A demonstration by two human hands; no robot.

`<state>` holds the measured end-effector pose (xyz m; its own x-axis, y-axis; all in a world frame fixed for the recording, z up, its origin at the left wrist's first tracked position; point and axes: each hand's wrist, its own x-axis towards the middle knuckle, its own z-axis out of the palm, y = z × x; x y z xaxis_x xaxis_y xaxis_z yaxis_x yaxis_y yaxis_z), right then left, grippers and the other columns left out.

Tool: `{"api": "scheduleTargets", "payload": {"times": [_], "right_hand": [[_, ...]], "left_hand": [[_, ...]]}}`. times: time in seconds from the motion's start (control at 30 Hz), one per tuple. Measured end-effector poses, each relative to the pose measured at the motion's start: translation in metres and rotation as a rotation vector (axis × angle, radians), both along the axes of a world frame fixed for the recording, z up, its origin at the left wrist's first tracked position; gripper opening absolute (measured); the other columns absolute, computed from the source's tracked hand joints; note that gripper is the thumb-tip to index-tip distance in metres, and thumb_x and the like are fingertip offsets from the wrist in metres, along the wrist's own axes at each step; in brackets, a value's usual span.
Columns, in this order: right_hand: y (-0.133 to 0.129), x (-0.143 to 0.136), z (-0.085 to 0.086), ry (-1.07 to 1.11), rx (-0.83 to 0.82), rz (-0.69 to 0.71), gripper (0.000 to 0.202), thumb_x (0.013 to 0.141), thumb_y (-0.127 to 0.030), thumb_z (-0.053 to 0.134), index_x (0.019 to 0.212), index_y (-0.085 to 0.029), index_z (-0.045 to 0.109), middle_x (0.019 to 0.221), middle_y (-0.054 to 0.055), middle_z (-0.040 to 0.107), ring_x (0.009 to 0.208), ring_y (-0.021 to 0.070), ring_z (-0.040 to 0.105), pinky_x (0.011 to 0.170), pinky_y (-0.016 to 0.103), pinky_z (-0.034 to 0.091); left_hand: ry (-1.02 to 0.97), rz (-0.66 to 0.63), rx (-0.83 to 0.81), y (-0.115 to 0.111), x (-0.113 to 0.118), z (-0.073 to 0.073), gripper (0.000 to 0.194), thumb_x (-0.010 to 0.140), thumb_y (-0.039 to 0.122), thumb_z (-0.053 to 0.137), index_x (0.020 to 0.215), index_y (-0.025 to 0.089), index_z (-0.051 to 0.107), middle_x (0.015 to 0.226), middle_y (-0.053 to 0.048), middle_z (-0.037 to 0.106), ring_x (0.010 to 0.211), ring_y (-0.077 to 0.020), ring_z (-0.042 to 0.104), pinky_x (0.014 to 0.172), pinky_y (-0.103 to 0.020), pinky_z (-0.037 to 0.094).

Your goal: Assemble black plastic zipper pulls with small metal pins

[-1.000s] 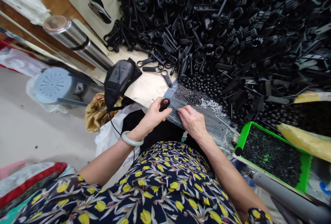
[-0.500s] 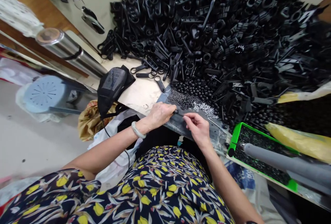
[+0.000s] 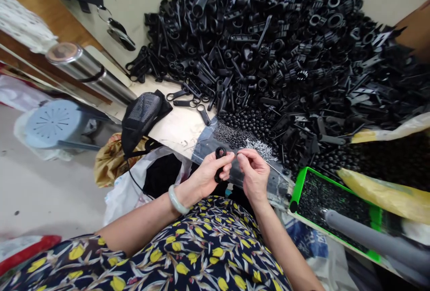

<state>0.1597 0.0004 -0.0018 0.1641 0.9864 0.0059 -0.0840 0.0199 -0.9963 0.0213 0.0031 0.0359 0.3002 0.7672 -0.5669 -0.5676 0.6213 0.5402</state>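
My left hand (image 3: 210,172) is closed around a black plastic part (image 3: 220,152) with a ring-shaped end that sticks up above the fingers. Its lower end shows beneath them. Close beside it, my right hand (image 3: 254,170) pinches with thumb and forefinger at the left fingertips; whatever small thing it holds is too small to make out. Both hands are over the dark work mat (image 3: 204,145) at the table edge. Just beyond the right hand lie small silver pins (image 3: 260,149), tiny dark pieces (image 3: 230,135) and black balls (image 3: 251,119).
A large heap of black plastic parts (image 3: 242,44) fills the back. At right are a green-rimmed tray (image 3: 302,183), a grey tube (image 3: 363,230) and yellow plastic bags (image 3: 379,192). A black mesh pouch (image 3: 144,116) and a steel flask (image 3: 90,73) stand at left.
My left hand has turned and drawn nearer to my body, bringing the black part upright into view. The right hand stays in a pinch and is now closer to the left fingertips.
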Motion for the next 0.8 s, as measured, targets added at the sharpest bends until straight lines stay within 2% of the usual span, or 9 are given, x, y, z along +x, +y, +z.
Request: {"api": "scheduleTargets", "payload": {"times": [0.13, 0.27, 0.37, 0.47, 0.63, 0.8], "right_hand": [[-0.004, 0.0, -0.003, 0.047, -0.01, 0.023, 0.013, 0.089, -0.034, 0.078, 0.093, -0.022, 0.077, 0.094, 0.003, 0.067, 0.058, 0.008, 0.049, 0.048, 0.023, 0.041], [-0.006, 0.004, -0.003, 0.041, 0.007, 0.027, 0.009, 0.09, -0.032, 0.078, 0.094, -0.024, 0.079, 0.093, 0.002, 0.068, 0.057, 0.0083, 0.052, 0.049, 0.024, 0.045], [-0.007, 0.008, -0.001, -0.03, 0.044, 0.052, 0.007, 0.09, -0.031, 0.078, 0.092, -0.025, 0.08, 0.092, 0.003, 0.07, 0.069, 0.0129, 0.062, 0.056, 0.026, 0.05], [-0.01, 0.012, 0.001, -0.113, 0.09, 0.079, 0.006, 0.092, -0.029, 0.076, 0.092, -0.026, 0.081, 0.092, 0.004, 0.072, 0.086, 0.0172, 0.067, 0.07, 0.029, 0.055], [-0.021, 0.016, 0.001, -0.196, 0.095, 0.111, 0.016, 0.095, -0.027, 0.072, 0.108, -0.029, 0.081, 0.104, 0.005, 0.073, 0.095, 0.0184, 0.069, 0.081, 0.032, 0.058], [-0.023, 0.02, 0.0, -0.291, 0.1, 0.09, 0.014, 0.095, -0.028, 0.073, 0.107, -0.027, 0.08, 0.103, 0.005, 0.075, 0.092, 0.0185, 0.07, 0.08, 0.032, 0.058]], "left_hand": [[0.007, -0.001, 0.008, -0.002, 0.004, 0.0, 0.044, 0.072, 0.042, 0.091, 0.077, 0.016, 0.055, 0.057, 0.009, 0.047, 0.046, -0.0024, 0.036, 0.047, -0.017, 0.028], [0.074, -0.013, 0.089, -0.005, 0.005, 0.002, 0.041, 0.076, 0.045, 0.087, 0.078, 0.014, 0.06, 0.058, 0.006, 0.051, 0.047, -0.0027, 0.038, 0.048, -0.018, 0.028], [0.205, -0.026, 0.189, -0.005, 0.002, 0.0, 0.037, 0.078, 0.045, 0.085, 0.083, 0.013, 0.066, 0.059, 0.003, 0.058, 0.049, -0.0048, 0.042, 0.046, -0.019, 0.026], [0.269, -0.037, 0.24, -0.006, 0.0, -0.004, 0.032, 0.08, 0.042, 0.084, 0.084, 0.013, 0.068, 0.057, 0.003, 0.059, 0.048, -0.0052, 0.043, 0.046, -0.02, 0.026], [0.143, 0.056, 0.125, -0.009, 0.008, -0.007, 0.031, 0.076, 0.039, 0.084, 0.078, 0.014, 0.065, 0.05, 0.007, 0.049, 0.043, -0.0035, 0.035, 0.046, -0.02, 0.021], [0.051, 0.055, 0.032, -0.011, 0.013, -0.006, 0.034, 0.072, 0.037, 0.087, 0.075, 0.015, 0.062, 0.048, 0.008, 0.047, 0.042, -0.0031, 0.033, 0.046, -0.02, 0.022]]}}
